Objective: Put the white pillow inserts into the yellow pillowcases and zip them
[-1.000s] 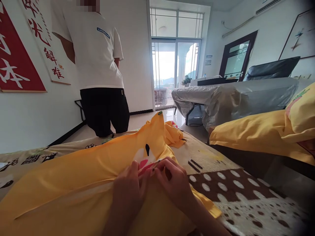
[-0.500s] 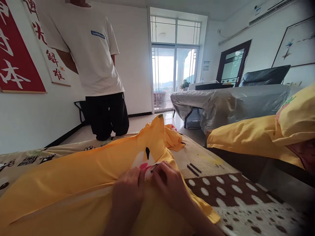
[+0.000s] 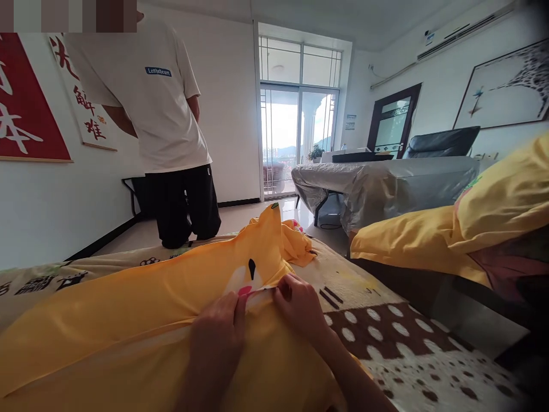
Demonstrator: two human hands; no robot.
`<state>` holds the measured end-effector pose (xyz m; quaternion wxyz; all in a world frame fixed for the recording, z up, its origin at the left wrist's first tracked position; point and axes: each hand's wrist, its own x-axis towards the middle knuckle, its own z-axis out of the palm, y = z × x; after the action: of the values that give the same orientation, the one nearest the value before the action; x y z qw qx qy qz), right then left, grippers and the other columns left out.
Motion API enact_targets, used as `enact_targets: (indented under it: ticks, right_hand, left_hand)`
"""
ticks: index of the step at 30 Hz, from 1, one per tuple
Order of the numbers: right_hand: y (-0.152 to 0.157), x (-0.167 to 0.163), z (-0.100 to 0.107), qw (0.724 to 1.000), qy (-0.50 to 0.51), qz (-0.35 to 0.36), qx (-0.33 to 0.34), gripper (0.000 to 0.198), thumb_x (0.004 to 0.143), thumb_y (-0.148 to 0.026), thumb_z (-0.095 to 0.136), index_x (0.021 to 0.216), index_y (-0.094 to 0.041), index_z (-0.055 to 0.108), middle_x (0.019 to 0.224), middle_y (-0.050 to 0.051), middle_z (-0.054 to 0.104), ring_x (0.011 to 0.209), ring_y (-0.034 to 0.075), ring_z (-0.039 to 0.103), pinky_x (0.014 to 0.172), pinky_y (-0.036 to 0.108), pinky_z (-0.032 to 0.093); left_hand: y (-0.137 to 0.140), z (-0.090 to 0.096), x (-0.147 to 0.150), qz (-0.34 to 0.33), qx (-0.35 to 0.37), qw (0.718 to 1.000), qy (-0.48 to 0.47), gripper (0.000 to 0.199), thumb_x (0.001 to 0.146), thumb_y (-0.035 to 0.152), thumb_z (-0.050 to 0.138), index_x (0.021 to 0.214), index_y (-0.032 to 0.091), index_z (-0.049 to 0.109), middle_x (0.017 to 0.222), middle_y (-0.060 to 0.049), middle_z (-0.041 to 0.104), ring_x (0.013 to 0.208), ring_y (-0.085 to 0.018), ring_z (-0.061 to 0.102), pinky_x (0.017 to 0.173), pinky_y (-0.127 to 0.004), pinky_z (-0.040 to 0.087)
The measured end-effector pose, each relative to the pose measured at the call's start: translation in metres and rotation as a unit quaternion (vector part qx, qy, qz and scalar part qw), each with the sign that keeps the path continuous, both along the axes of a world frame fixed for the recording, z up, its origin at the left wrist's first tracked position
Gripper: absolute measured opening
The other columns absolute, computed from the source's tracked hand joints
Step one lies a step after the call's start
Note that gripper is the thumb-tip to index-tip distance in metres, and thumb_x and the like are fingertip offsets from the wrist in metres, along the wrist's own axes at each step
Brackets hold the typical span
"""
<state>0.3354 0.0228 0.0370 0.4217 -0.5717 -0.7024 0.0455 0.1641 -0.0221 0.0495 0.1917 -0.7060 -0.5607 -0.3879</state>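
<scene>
A large yellow cloth cover (image 3: 141, 292) with a printed dark spot, white patch and pink mark is spread over the blanket before me. My left hand (image 3: 218, 329) is closed, pinching a folded edge of this cover beside the pink print. A short way to the right, my right hand (image 3: 300, 306) pinches the same edge between thumb and fingers. The strip of cloth between the two hands is drawn fairly straight. Beyond them a pointed corner of the cover stands up, with bunched yellow cloth behind it.
A patterned blanket (image 3: 386, 329) with brown and white spots lies underneath. At the right more yellow bedding (image 3: 407, 232) is piled up. A person (image 3: 171, 126) in a white T-shirt stands beyond the bed, near a plastic-covered table (image 3: 369, 177). Glass doors (image 3: 281, 137) are at the back.
My right hand has shifted slightly up, and the edge between my hands is pulled straighter, covering part of the pink and white print. The view has turned a little to the right.
</scene>
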Motion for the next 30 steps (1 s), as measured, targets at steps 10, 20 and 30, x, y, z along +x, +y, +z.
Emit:
enact_targets:
  ticks: [10,20,30]
  right_hand:
    - [0.012,0.009,-0.003,0.992,-0.022,-0.114,0.055,0.009,0.072,-0.023,0.049,0.064,-0.019,0.048,0.069,0.0,0.055,0.059,0.013,0.048,0.056,0.024,0.024]
    - [0.013,0.003,-0.01,0.997,-0.021,-0.05,0.055,0.018,0.08,-0.026,0.045,0.064,-0.019,0.046,0.065,-0.001,0.054,0.057,0.011,0.047,0.056,0.024,0.026]
    - [0.012,0.026,0.003,0.994,0.007,-0.076,0.075,0.01,0.076,-0.025,0.053,0.067,-0.019,0.052,0.069,-0.001,0.055,0.061,0.012,0.05,0.059,0.024,0.032]
  left_hand:
    - [-0.007,0.006,0.003,0.017,-0.061,0.998,-0.015,0.032,0.094,0.026,0.039,0.067,0.02,0.057,0.062,0.001,0.06,0.056,-0.014,0.054,0.054,-0.025,0.03]
    - [-0.005,0.006,0.0,0.014,-0.069,0.998,-0.003,0.032,0.093,0.027,0.039,0.068,0.021,0.058,0.061,0.001,0.06,0.057,-0.014,0.054,0.054,-0.025,0.03]
    - [0.005,-0.001,-0.007,-0.013,-0.029,0.999,-0.003,0.032,0.093,0.03,0.04,0.065,0.021,0.054,0.059,0.002,0.057,0.054,-0.013,0.051,0.053,-0.025,0.028]
